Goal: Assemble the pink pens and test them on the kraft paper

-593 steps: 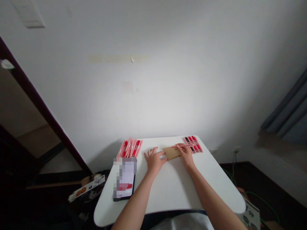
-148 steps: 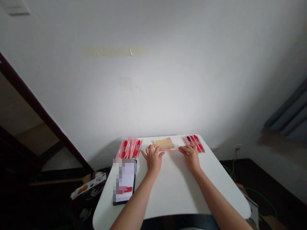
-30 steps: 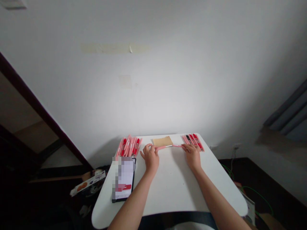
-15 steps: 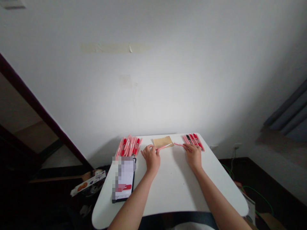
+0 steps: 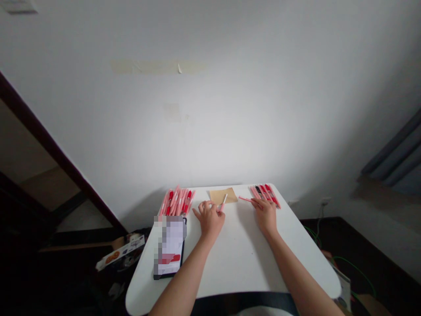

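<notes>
**Two hands, two pink pen pieces at the far edge of the desk**

The left hand sits knuckles up just short of the desk's far edge. Its fingers are curled in and closed around a short pink pen barrel with a pale tip. The barrel stands tilted, tip pointing up and away, right in front of the flat tan cardboard piece. Whether it touches the cardboard is too small to tell.

Over to the right hand. It is palm down with the fingers bent, and the fingertips are closed on one end of a thin pink pen piece. That piece lies low, almost flat along the far edge, with its free end pointing left toward the cardboard. The two pieces are near each other but not touching, with bare desk between them.

The white desk with rounded corners carries plenty more stock. A loose heap of pink and red pens fills the far left corner, just beside the left hand. A neater row of pink, red and black pens lies at the far right corner, just beyond the right hand's fingers.

A black-edged device with a blurred screen lies flat along the left edge. Both forearms reach in from the near edge.
</notes>
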`<move>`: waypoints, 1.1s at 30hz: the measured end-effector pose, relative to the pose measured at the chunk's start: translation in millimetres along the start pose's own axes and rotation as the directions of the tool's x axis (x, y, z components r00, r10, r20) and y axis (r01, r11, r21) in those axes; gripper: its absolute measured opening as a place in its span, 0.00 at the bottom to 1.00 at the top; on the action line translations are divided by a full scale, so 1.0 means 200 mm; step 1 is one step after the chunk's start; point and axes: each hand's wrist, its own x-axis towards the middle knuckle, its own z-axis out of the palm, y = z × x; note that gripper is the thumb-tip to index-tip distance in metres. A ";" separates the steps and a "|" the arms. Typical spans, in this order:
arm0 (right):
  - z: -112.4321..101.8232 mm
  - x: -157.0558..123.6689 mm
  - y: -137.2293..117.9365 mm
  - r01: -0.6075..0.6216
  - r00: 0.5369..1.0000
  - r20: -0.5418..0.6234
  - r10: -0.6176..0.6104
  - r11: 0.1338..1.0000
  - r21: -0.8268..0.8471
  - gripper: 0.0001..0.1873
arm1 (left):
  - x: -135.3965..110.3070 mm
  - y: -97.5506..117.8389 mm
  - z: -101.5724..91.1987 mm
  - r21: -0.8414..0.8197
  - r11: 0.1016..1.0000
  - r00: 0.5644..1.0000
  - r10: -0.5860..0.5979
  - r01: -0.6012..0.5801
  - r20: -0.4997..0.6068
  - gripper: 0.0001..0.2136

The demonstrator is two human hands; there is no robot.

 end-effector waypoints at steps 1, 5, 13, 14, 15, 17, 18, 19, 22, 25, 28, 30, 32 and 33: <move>0.00 0.00 0.00 -0.004 1.000 0.000 0.004 1.000 0.002 0.24 | 0.00 0.00 0.00 0.008 1.000 1.000 -0.003 0.003 -0.001 0.05; 0.00 0.00 0.00 -0.011 1.000 0.004 0.011 1.000 0.015 0.22 | 0.00 0.00 0.01 0.034 0.999 1.000 -0.009 0.010 -0.023 0.05; 0.00 0.00 0.00 -0.015 1.000 0.007 0.015 0.999 0.033 0.22 | 0.01 -0.02 0.02 0.067 0.998 0.997 -0.001 0.005 -0.071 0.06; 0.00 0.00 0.01 -0.015 1.000 0.013 0.015 0.999 0.033 0.22 | 0.01 -0.02 0.02 0.072 0.997 0.997 -0.001 0.007 -0.075 0.06; 0.01 0.00 0.01 -0.015 1.000 0.017 0.014 0.999 0.031 0.22 | 0.01 -0.03 0.02 0.075 0.997 0.997 -0.002 0.008 -0.078 0.06; 0.01 0.00 0.02 -0.014 1.000 0.016 0.013 0.999 0.030 0.22 | 0.01 -0.03 0.02 0.077 0.997 0.997 -0.006 0.012 -0.082 0.06; 0.01 0.00 0.02 -0.015 1.000 0.012 0.015 0.999 0.031 0.22 | 0.01 -0.03 0.02 0.076 0.997 0.996 -0.008 0.014 -0.084 0.06; 0.01 0.00 0.02 -0.015 1.000 0.009 0.015 0.999 0.033 0.22 | 0.01 -0.03 0.03 0.074 0.997 0.996 -0.011 0.018 -0.087 0.06; 0.01 0.00 0.02 -0.014 1.000 0.015 0.013 0.999 0.036 0.23 | 0.01 -0.03 0.03 0.071 0.997 0.995 -0.022 0.029 -0.098 0.06; 0.01 0.00 0.01 -0.015 1.000 0.014 0.015 0.999 0.031 0.24 | 0.00 -0.02 0.02 0.064 0.997 0.995 -0.025 0.031 -0.100 0.06; 0.00 0.00 0.00 -0.003 1.000 0.013 0.003 1.000 0.025 0.26 | 0.01 -0.02 0.02 0.055 0.998 0.995 -0.028 0.033 -0.095 0.06; 0.00 0.00 -0.01 0.015 1.000 0.015 -0.015 1.000 0.021 0.26 | 0.01 -0.02 0.01 0.045 0.998 0.995 -0.028 0.032 -0.091 0.06; -0.01 -0.01 -0.03 0.032 0.999 0.024 -0.033 0.999 0.021 0.27 | 0.01 -0.02 0.01 0.031 0.999 0.996 -0.026 0.028 -0.086 0.06; -0.01 -0.01 -0.03 0.039 0.999 0.033 -0.040 0.999 0.022 0.27 | 0.00 -0.02 0.01 0.021 0.999 0.996 -0.023 0.025 -0.083 0.06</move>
